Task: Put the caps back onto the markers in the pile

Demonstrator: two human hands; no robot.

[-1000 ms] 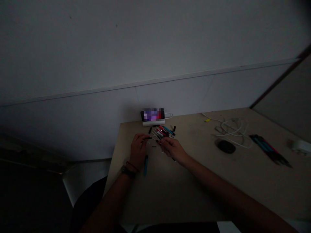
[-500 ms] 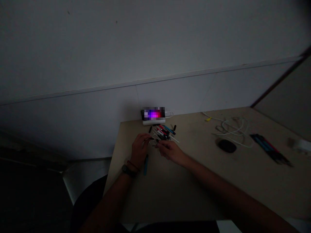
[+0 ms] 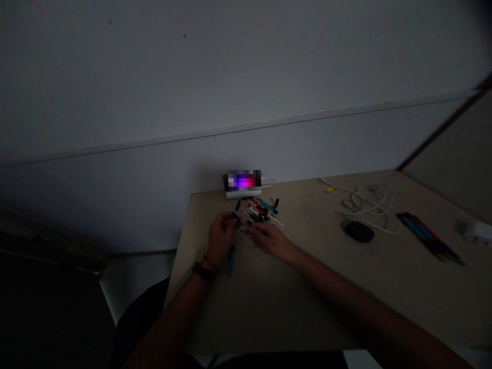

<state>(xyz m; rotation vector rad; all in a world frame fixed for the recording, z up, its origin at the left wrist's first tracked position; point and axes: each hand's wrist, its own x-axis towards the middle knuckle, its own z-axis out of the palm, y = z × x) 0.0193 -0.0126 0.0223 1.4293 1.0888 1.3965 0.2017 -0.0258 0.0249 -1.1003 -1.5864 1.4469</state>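
Observation:
The light is dim. My left hand [image 3: 221,237] is raised at the near left of a heap of slim tools [image 3: 257,212] with black, red and blue handles and thin metal shafts. Its fingers pinch a small dark stick [image 3: 234,219]. My right hand [image 3: 269,240] lies at the heap's near edge, fingertips among the shafts; whether it holds anything is hidden. A single blue-handled tool [image 3: 231,261] lies on the table just below and between my hands.
A phone [image 3: 243,181] with a pixelated screen stands at the wall on a white block [image 3: 243,193]. To the right on the beige table [image 3: 307,287] lie white cables [image 3: 369,205], a black computer mouse [image 3: 359,231], and a bundle of dark slim tools [image 3: 428,237].
My two hands have drawn slightly closer together above the near edge of the heap. The view has shifted only slightly.

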